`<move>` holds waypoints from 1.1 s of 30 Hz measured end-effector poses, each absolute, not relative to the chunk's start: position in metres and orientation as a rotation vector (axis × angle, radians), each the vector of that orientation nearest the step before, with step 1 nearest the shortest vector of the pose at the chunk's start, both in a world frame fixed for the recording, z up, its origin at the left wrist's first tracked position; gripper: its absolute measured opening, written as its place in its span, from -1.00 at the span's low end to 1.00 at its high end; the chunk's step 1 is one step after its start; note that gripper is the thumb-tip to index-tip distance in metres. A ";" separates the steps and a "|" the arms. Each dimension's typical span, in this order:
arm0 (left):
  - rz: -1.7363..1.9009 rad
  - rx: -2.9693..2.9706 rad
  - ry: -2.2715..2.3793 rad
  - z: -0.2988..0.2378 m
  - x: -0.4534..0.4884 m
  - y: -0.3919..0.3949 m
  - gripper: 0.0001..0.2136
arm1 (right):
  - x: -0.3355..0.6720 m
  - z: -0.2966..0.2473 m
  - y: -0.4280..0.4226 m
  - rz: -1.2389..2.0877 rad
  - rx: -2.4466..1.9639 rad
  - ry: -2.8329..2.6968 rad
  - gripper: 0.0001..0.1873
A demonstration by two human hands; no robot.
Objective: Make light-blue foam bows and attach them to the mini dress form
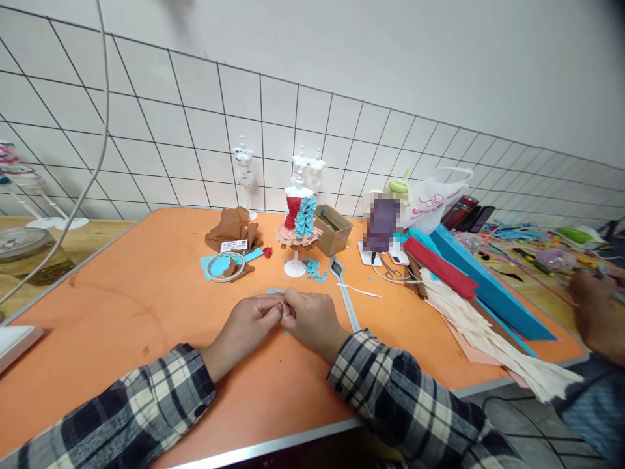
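Observation:
My left hand [251,322] and my right hand [312,320] meet above the orange table, fingertips pinched together. Whatever lies between the fingers is too small or hidden to make out. A bit of light blue paper [276,291] shows just behind the fingers; I cannot tell whether it is held. Beyond my hands stands a small white mannequin [295,267] wearing a red bodice [293,213], a blue ruffle [306,218] and a pink ruffled skirt [288,236]. Blue paper scraps [315,270] lie by its base.
Left of the mannequin are brown crepe paper [232,228] and a tape roll [225,266]. A cardboard box [336,229], scissors [390,268] and a grey strap-like strip [347,301] lie rightward. Crepe strips [469,312] cover the right edge. Another person's hand [593,312] is far right.

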State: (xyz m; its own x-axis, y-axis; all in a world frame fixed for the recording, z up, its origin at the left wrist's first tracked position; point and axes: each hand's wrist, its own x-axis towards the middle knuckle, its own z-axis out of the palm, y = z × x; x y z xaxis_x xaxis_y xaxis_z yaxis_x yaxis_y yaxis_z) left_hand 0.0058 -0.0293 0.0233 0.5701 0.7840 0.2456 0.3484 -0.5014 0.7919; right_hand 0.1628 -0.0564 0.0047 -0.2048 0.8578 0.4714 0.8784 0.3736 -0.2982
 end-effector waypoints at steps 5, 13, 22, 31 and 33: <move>0.839 1.997 0.908 0.019 0.004 -0.026 -0.72 | 0.162 0.004 -0.051 0.474 -1.427 -1.766 -0.97; 0.896 1.962 0.988 0.017 0.000 -0.022 -0.72 | 0.163 0.007 -0.043 1.145 -1.181 -1.246 -0.92; 0.957 1.936 0.829 0.022 -0.001 -0.024 -0.75 | 0.170 0.006 -0.035 1.295 -1.188 -1.077 -0.91; 0.925 1.856 0.827 0.022 -0.003 -0.022 -0.75 | 0.174 0.003 -0.034 1.305 -1.138 -1.038 -0.88; 0.925 1.871 0.815 0.021 -0.002 -0.023 -0.76 | 0.174 0.002 -0.033 1.305 -1.139 -1.035 -0.90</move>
State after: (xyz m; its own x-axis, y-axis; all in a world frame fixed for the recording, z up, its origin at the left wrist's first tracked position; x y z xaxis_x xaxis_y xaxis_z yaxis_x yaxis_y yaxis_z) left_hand -0.0022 -0.0225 0.0215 0.5090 0.8161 0.2736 0.1688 -0.4063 0.8980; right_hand 0.1745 -0.0331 0.0017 0.0244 0.9979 -0.0600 -0.1688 -0.0551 -0.9841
